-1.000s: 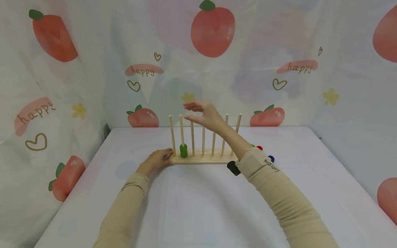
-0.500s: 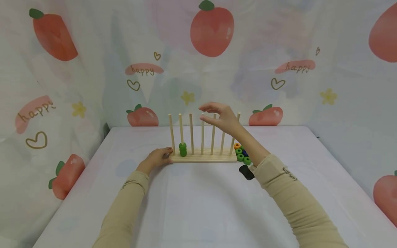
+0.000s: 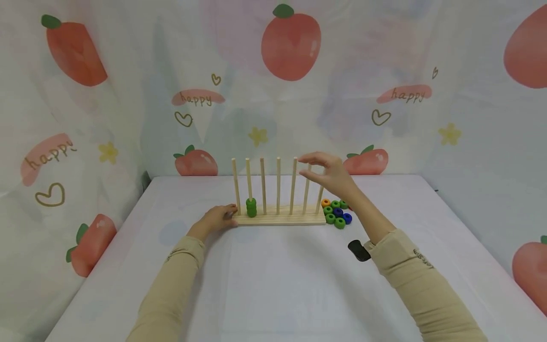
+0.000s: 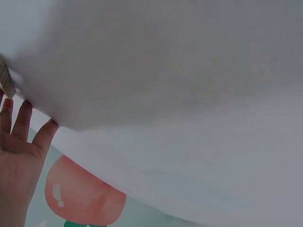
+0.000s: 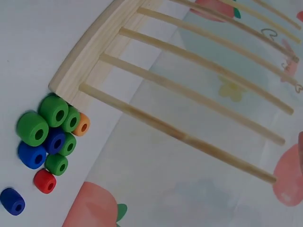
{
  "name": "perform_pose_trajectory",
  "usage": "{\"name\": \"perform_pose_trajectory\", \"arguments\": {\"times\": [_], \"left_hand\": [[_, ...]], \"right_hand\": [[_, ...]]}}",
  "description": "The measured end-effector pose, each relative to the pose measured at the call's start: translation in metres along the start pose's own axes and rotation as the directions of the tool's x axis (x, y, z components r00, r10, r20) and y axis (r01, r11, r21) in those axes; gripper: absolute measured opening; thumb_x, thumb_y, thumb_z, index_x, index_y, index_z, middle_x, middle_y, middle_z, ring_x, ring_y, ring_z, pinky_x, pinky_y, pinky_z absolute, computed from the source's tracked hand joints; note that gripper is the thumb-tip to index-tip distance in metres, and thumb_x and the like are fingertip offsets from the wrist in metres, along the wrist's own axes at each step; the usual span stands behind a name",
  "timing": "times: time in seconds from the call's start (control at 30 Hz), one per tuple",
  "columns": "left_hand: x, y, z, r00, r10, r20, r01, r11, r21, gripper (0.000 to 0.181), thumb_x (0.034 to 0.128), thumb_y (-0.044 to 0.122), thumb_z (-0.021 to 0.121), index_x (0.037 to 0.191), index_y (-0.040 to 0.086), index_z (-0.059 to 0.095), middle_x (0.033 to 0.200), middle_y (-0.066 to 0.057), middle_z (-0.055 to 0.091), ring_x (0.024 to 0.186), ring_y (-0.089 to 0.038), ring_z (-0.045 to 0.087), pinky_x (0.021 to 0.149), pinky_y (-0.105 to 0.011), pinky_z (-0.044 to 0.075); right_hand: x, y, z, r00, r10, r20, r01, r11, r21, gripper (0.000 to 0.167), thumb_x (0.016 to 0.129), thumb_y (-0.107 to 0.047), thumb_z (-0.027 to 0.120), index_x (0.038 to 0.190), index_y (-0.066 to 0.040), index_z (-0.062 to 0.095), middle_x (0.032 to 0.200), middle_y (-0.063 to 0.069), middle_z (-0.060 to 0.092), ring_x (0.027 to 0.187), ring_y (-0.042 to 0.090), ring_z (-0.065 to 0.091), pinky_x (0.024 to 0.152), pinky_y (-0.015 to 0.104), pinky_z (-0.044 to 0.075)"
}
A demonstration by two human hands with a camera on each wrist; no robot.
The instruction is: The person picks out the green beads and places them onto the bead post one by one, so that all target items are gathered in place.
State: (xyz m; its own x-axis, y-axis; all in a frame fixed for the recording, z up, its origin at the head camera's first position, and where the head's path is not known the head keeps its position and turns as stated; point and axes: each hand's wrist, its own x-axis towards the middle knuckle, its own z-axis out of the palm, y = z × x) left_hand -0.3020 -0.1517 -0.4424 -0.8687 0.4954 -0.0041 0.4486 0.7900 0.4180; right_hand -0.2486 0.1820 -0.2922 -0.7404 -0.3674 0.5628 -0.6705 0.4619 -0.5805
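the left hand (image 3: pixel 212 219) grips the left end of the wooden base (image 3: pixel 278 220), thumb at the front edge and fingers behind. seven wooden pegs (image 3: pixel 278 185) stand up from the base, and a stack of green beads (image 3: pixel 251 208) sits on the second peg from the left. the right hand (image 3: pixel 331 175) is empty, thumb and fingers apart, near the tops of the right-hand pegs; whether it touches one is hard to tell. loose beads (image 5: pixel 51 137) in green, blue, orange and red lie on the white table (image 3: pixel 273 289), clustered beside the base's right end.
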Motion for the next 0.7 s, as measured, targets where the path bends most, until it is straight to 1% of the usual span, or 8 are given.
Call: {"name": "perform_pose_trajectory", "arguments": {"times": [0.2, 0.33, 0.37, 0.43, 0.5, 0.6, 0.7], "left_hand": [[-0.002, 0.002, -0.001, 1.000, 0.014, -0.008, -0.014, 1.000, -0.016, 0.054, 0.0865, 0.023, 0.068, 0.131, -0.004, 0.052, 0.141, -0.022, 0.045, 0.127, -0.045, 0.044, 0.107, -0.053, 0.035], [-0.002, 0.003, 0.000, 1.000, 0.020, -0.017, -0.020, 0.999, -0.025, 0.054, 0.0874, 0.024, 0.066, 0.131, -0.004, 0.051, 0.142, -0.022, 0.045, 0.128, -0.044, 0.044, 0.107, -0.053, 0.035], [-0.003, 0.003, 0.001, 1.000, 0.018, -0.018, -0.018, 1.000, -0.023, 0.054, 0.0875, 0.024, 0.066, 0.132, -0.004, 0.051, 0.142, -0.022, 0.045, 0.128, -0.044, 0.044, 0.107, -0.053, 0.035], [-0.004, 0.002, 0.001, 1.000, 0.013, -0.019, -0.014, 1.000, -0.018, 0.054, 0.0876, 0.024, 0.066, 0.132, -0.004, 0.051, 0.142, -0.021, 0.044, 0.128, -0.043, 0.043, 0.107, -0.053, 0.035], [-0.004, 0.002, 0.001, 1.000, 0.007, -0.018, -0.008, 1.000, -0.020, 0.054, 0.0874, 0.024, 0.066, 0.132, -0.003, 0.052, 0.143, -0.021, 0.044, 0.129, -0.042, 0.043, 0.107, -0.053, 0.035], [-0.004, 0.001, 0.000, 1.000, 0.007, -0.014, -0.007, 1.000, -0.014, 0.054, 0.0876, 0.025, 0.066, 0.132, -0.003, 0.051, 0.143, -0.020, 0.044, 0.129, -0.042, 0.043, 0.107, -0.052, 0.035], [-0.003, 0.000, 0.001, 1.000, 0.012, -0.014, -0.012, 1.000, -0.016, 0.054, 0.0874, 0.025, 0.066, 0.132, -0.003, 0.052, 0.143, -0.020, 0.044, 0.129, -0.042, 0.043, 0.107, -0.052, 0.035]], "right_hand": [[-0.016, 0.012, -0.005, 1.000, -0.005, -0.007, 0.005, 0.998, -0.059, 0.029, 0.083, 0.000, 0.068, 0.112, 0.002, 0.065, 0.114, 0.018, 0.066, 0.108, 0.030, 0.059, 0.095, 0.049, 0.048], [-0.030, 0.023, -0.008, 1.000, 0.002, -0.006, -0.003, 0.995, -0.102, 0.029, 0.082, 0.000, 0.070, 0.110, 0.002, 0.066, 0.110, 0.017, 0.067, 0.104, 0.030, 0.061, 0.093, 0.048, 0.048], [-0.033, 0.027, -0.009, 1.000, 0.002, -0.006, -0.003, 0.993, -0.117, 0.029, 0.081, 0.000, 0.070, 0.110, 0.002, 0.066, 0.110, 0.017, 0.068, 0.104, 0.030, 0.061, 0.092, 0.045, 0.050], [-0.040, 0.032, -0.010, 1.000, -0.014, -0.011, 0.012, 0.990, -0.142, 0.030, 0.079, 0.002, 0.072, 0.108, 0.002, 0.066, 0.107, 0.017, 0.069, 0.100, 0.028, 0.063, 0.092, 0.029, 0.052], [-0.046, 0.038, -0.011, 0.999, -0.027, -0.017, 0.023, 0.986, -0.165, 0.030, 0.078, 0.003, 0.072, 0.107, 0.003, 0.066, 0.105, 0.017, 0.069, 0.097, 0.029, 0.064, 0.090, 0.015, 0.049], [-0.054, 0.044, -0.012, 0.999, -0.032, -0.032, 0.025, 0.981, -0.195, 0.029, 0.076, 0.004, 0.073, 0.104, 0.004, 0.067, 0.102, 0.018, 0.070, 0.094, 0.029, 0.064, 0.087, 0.007, 0.045], [-0.061, 0.050, -0.013, 0.999, -0.025, -0.033, 0.017, 0.975, -0.220, 0.028, 0.076, 0.002, 0.074, 0.104, 0.004, 0.067, 0.100, 0.018, 0.070, 0.094, 0.030, 0.064, 0.085, 0.020, 0.053]]}}
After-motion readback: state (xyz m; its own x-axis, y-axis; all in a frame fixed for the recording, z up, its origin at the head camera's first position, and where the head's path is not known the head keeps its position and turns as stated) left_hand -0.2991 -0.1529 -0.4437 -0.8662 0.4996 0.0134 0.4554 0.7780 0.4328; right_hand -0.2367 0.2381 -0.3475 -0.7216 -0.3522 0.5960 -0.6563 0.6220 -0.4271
